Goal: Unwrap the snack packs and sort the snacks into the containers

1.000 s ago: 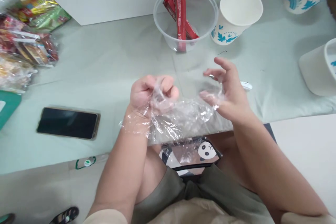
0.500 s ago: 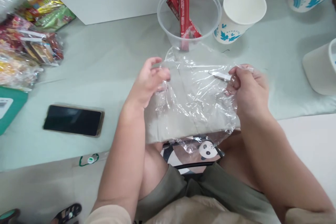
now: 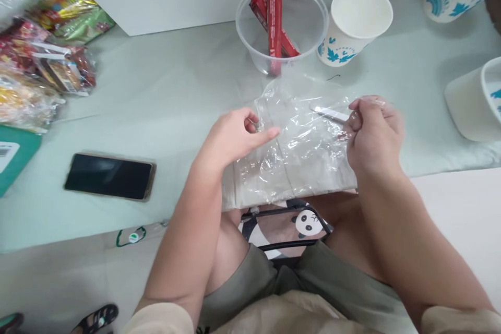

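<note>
A crinkled clear plastic bag (image 3: pixel 297 151) lies spread on the near part of the table, by its front edge. My left hand (image 3: pixel 245 133) is over the bag's left side, thumb stretched out and fingers curled apart from it; I see nothing held there. At the bag's right side my right hand (image 3: pixel 373 125) is closed around a thin silver pointed blade (image 3: pixel 331 114) that points left. Its handle is hidden in the fist, so I cannot tell whether it is a knife or scissors. Some of the plastic is also gathered in these fingers.
Behind the bag stand a clear plastic tub (image 3: pixel 250 52) with red wrapped sticks and a paper cup (image 3: pixel 344 42). More cups (image 3: pixel 465 99) are at the right. A phone (image 3: pixel 109 176) and packaged snacks (image 3: pixel 58 68) lie at the left. A panda-print bag (image 3: pixel 309 223) is below the table edge.
My left hand has let go of the plastic, turned and moved slightly right and down. The bag has settled flatter on the table. My right hand keeps the blade in nearly the same place.
</note>
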`<state>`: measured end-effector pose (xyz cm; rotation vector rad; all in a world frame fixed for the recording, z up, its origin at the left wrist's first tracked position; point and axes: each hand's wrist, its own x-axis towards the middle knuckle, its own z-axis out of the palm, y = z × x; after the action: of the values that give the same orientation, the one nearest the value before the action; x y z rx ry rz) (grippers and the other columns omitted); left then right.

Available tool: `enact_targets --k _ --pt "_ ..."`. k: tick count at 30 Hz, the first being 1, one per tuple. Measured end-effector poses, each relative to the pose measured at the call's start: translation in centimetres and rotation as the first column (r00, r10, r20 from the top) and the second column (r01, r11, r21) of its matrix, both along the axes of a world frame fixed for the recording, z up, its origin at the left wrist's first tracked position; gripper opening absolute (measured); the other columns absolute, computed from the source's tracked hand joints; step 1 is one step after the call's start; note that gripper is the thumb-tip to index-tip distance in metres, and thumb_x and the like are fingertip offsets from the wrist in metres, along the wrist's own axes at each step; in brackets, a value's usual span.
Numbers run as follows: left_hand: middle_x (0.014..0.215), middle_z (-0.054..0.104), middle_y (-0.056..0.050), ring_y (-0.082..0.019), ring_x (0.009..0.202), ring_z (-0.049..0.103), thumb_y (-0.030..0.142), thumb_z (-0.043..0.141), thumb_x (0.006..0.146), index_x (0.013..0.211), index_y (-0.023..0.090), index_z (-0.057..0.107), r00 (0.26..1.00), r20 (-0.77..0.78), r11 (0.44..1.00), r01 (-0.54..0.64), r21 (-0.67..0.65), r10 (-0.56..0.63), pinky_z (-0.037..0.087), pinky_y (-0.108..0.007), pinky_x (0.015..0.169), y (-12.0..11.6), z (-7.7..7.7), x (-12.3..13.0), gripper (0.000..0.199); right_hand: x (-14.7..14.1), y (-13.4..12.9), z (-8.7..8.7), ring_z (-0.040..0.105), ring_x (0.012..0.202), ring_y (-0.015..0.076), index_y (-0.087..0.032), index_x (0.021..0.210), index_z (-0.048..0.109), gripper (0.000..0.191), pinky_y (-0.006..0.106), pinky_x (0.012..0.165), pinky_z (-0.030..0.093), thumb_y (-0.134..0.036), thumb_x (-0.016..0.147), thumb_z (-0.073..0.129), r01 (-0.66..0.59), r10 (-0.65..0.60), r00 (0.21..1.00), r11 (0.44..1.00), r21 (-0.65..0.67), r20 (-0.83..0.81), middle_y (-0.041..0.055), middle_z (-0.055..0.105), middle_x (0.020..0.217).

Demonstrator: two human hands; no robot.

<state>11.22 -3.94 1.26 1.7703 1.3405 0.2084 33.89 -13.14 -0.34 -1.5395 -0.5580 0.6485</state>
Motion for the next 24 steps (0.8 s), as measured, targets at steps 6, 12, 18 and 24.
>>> enact_targets --k 6,12,18,24 --pt "0.12 0.065 -0.006 -0.021 0.089 0.064 0.061 0.081 0.07 0.124 0.027 0.057 0.999 0.0 0.992 0.042 0.123 -0.043 0.048 -0.032 0.071 -1.3 0.0 1.3 0.069 -0.5 -0.2 -0.2 0.035 0.044 0.0053 -0.02 0.071 0.053 0.033 0.02 0.039 0.032 -0.04 0.094 0.066 -0.059 0.059 0.998 0.998 -0.014 0.026 -0.0087 0.033 0.053" --pt "0.095 0.066 -0.003 -0.017 0.08 0.06 0.031 0.07 0.083 0.083 0.021 0.058 0.999 -0.029 0.98 0.023 0.196 -0.017 0.046 -0.032 0.073 -1.0 -0.1 1.7 0.015 -0.4 -0.2 0.1 0.036 0.04 0.0051 -0.021 0.071 0.056 0.023 0.019 0.038 0.031 -0.031 0.089 0.065 -0.002 0.002 1.0 0.999 -0.042 -0.004 -0.009 0.036 0.052" --pt "0.067 0.058 0.002 -0.013 0.064 0.054 0.032 0.061 0.093 0.072 0.022 0.05 0.959 0.27 0.989 -0.118 0.092 0.089 0.043 -0.027 0.062 0.3 -0.9 0.8 0.026 0.1 -0.4 -0.2 0.038 0.038 0.0047 -0.019 0.071 0.059 0.019 0.019 0.039 0.029 -0.024 0.089 0.06 0.003 -0.003 1.0 0.999 -0.043 -0.001 -0.0097 0.038 0.049" --pt "0.081 0.066 0.0 -0.013 0.071 0.056 0.043 0.077 0.081 0.081 0.022 0.06 0.962 0.263 0.981 -0.113 0.161 0.068 0.043 -0.028 0.064 -0.1 -1.0 1.3 0.027 0.1 -0.7 -0.3 0.04 0.04 0.0053 -0.02 0.074 0.059 0.017 0.02 0.042 0.032 -0.027 0.089 0.061 -0.034 0.035 0.999 0.995 -0.093 0.012 -0.0101 0.039 0.05"
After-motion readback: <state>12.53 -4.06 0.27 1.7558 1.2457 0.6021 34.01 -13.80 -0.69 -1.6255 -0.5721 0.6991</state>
